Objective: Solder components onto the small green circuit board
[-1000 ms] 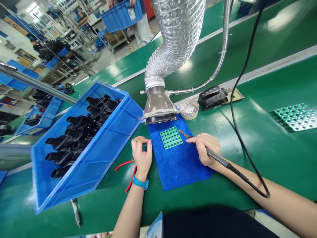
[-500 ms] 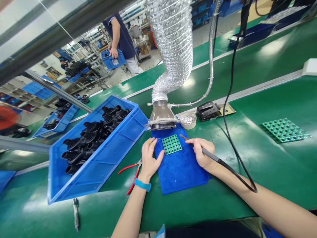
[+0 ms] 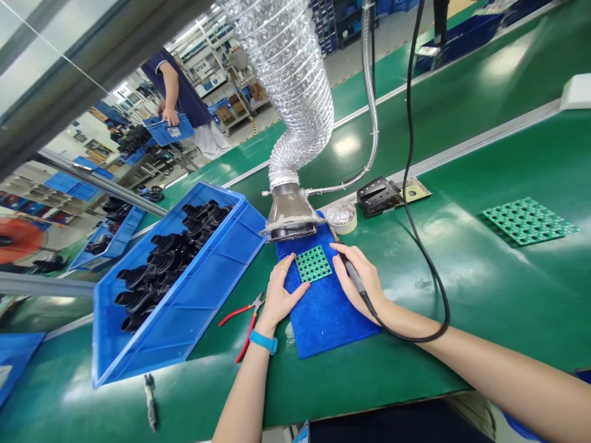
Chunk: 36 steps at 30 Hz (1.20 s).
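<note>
Head view: the left hand (image 3: pixel 279 301) lies open, its grip released, with the fingertips (image 3: pixel 290 261) on a blue felt mat (image 3: pixel 327 323) just beside a square green perforated circuit board (image 3: pixel 313 263). The right hand (image 3: pixel 360 286) grips a slim black soldering iron (image 3: pixel 353 275) right of the board. Red-handled pliers (image 3: pixel 244 315) lie left of the mat on the green table (image 3: pixel 462 375).

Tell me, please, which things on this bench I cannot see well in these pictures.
All from the head view:
Tip of the soldering iron: hidden by the right hand.
Parts on the green circuit board: too small to name.
Contents of the round dish: shiny, too small to name.
Lower black moulded parts in the blue crate: hidden by the upper ones.
</note>
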Each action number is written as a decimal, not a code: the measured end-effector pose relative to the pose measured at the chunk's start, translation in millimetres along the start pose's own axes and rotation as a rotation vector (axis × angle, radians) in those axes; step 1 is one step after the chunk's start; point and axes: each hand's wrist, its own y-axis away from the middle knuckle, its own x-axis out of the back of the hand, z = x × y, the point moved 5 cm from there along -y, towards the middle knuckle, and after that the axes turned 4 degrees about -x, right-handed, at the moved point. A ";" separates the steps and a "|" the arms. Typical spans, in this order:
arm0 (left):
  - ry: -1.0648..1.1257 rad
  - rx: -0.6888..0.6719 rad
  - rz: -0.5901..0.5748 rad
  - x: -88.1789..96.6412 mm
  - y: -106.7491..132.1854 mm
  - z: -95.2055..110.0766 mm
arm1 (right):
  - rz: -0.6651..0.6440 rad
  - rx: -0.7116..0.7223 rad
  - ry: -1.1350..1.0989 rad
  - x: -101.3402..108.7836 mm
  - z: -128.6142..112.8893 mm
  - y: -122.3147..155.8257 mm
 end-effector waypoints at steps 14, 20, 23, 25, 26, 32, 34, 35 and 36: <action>0.112 0.061 -0.063 4.4 0.6 -1.4 | -0.123 -0.064 -0.208 -13.3 -2.6 17.5; 0.093 0.061 -0.106 4.2 1.3 -1.2 | -0.109 -0.012 -0.182 -8.1 -12.0 22.3; 0.069 0.033 -0.115 4.7 0.6 1.3 | -0.115 -0.032 -0.138 -6.7 -11.4 23.3; 0.054 0.020 -0.127 4.4 0.2 3.2 | -0.117 -0.054 -0.086 -6.3 -9.6 22.8; 0.051 0.017 -0.136 3.8 0.4 3.9 | -0.111 -0.055 -0.056 -5.7 -9.1 22.1; 0.148 0.088 0.082 15.9 1.3 -0.7 | -0.028 0.116 -0.019 2.3 -15.7 12.9; 0.096 0.139 0.234 28.4 -0.8 -4.4 | -0.058 0.201 -0.091 3.0 -18.5 10.5; 0.048 0.149 0.268 33.4 -3.4 -5.4 | -0.079 0.234 -0.120 2.8 -19.1 9.6; -0.005 0.144 0.273 37.0 -7.0 -6.0 | -0.101 0.257 -0.141 2.3 -19.1 8.7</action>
